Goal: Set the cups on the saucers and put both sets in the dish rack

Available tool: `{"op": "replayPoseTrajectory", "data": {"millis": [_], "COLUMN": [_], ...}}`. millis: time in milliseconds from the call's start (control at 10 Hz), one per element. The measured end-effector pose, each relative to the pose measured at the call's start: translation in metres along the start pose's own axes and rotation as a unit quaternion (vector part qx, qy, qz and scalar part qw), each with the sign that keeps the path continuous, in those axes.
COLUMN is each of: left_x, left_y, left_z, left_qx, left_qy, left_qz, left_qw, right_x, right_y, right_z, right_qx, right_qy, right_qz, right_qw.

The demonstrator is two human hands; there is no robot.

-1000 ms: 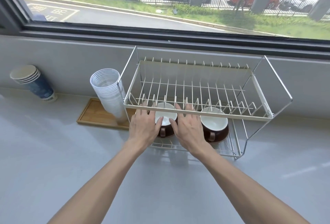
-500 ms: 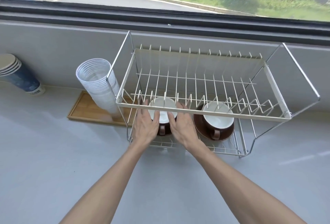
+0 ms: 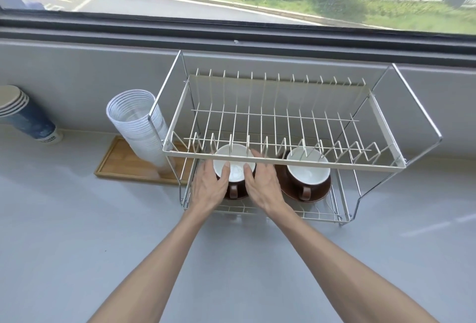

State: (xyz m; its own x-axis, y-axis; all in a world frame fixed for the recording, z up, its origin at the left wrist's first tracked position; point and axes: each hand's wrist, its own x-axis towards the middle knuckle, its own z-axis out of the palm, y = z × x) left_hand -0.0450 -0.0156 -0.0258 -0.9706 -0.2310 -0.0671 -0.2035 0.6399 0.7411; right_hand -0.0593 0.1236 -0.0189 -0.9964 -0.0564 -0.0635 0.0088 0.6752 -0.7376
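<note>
Far left, by the wall: a stack of blue paper cups point(image 3: 24, 114), tilted, partly cut off by the frame edge. Right of that a wooden tray point(image 3: 121, 163) lies on the grey counter point(image 3: 77, 245), w/ a tall stack of clear plastic cups point(image 3: 140, 127) standing on it, leaning toward the rack's left frame and touching or nearly touching it, can't tell which.

Dish rack point(image 3: 283, 160) is 2-tier, against the wall under the window. Upper tier has no dishes in it. Both sets are on the lower tier, under the upper tier's near rail.

My left hand point(image 3: 208, 189) is on the left side of the left cup point(image 3: 234, 168), thumb up at the rim, fingers going round the far side under the rail. My right hand point(image 3: 265, 189) is on the same cup's right side, thumb at the rim too. So both hands are cupped round this one cup, holding it between them; how hard they press I can't tell. The cup is brown outside, white inside, handle pointing near, toward me. It sits on its saucer point(image 3: 235, 197), of which I see only a dark sliver betw. my hands.

Just right of my right hand: right cup point(image 3: 307, 168), same kind, upright on the right saucer point(image 3: 322, 189), handle near. Nobody's touching that set. The 2 sets are side by side, close, w/ my right hand in the gap.

Forearms run from the near edge up to the rack.
</note>
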Motion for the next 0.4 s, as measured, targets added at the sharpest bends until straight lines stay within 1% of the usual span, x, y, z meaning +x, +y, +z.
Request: {"op": "replayPoseTrajectory", "data": {"millis": [100,200,300,400], "left_x": [0.001,0.003,0.003,-0.003], "left_y": [-0.001,0.0,0.002,0.009], "left_z": [-0.003,-0.011,-0.024,-0.04], "left_qx": [0.02,0.063,0.129,0.229], "left_qy": [-0.02,-0.045,-0.1,-0.144], "left_qz": [-0.004,-0.02,-0.024,-0.016], "left_qw": [1.0,0.997,0.986,0.963], "right_x": [-0.003,-0.008,-0.015,-0.023], "right_y": [-0.002,-0.006,-0.011,-0.017], "right_z": [-0.002,-0.008,-0.017,-0.031], "right_qx": [0.001,-0.034,-0.083,-0.132], "right_qy": [-0.021,-0.034,-0.063,-0.073], "right_qz": [0.007,0.03,0.052,0.049], "right_qw": [1.0,0.998,0.993,0.987]}}
